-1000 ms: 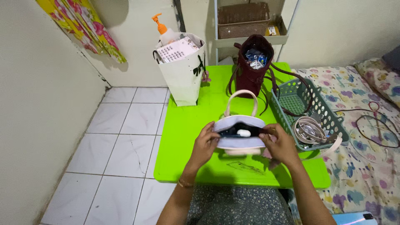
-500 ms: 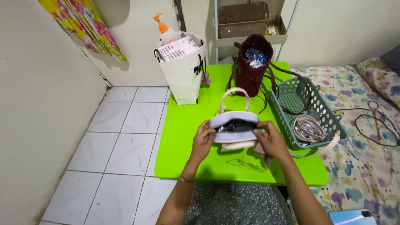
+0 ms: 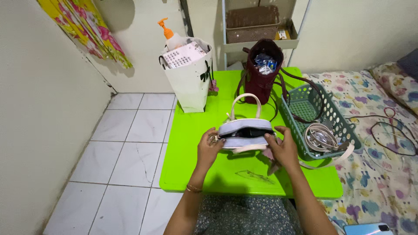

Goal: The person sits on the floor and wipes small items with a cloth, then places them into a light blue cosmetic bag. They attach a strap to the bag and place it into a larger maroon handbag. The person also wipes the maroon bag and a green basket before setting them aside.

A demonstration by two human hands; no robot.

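Hands meet at a small pale lilac handbag (image 3: 244,135) near the middle of the bright green surface (image 3: 191,143). The left hand (image 3: 208,148) pinches the bag's left end, its grip closed there, with a small metal ring showing by the fingers. The right hand (image 3: 283,149) clasps the right end, fingers curled onto the bag's side; the fingertips are hidden behind it. The bag's top shows a dark slit, but what lies inside cannot be made out. Its cream handle (image 3: 245,104) arches upright behind. A dark red bag (image 3: 261,74) stands farther back with crinkled packets in its mouth, too small to identify. Left of it stands a white paper bag (image 3: 190,78) with an orange pump bottle (image 3: 170,34) sticking out. A teal basket (image 3: 324,117) at the right holds a coiled strap, partly hidden.
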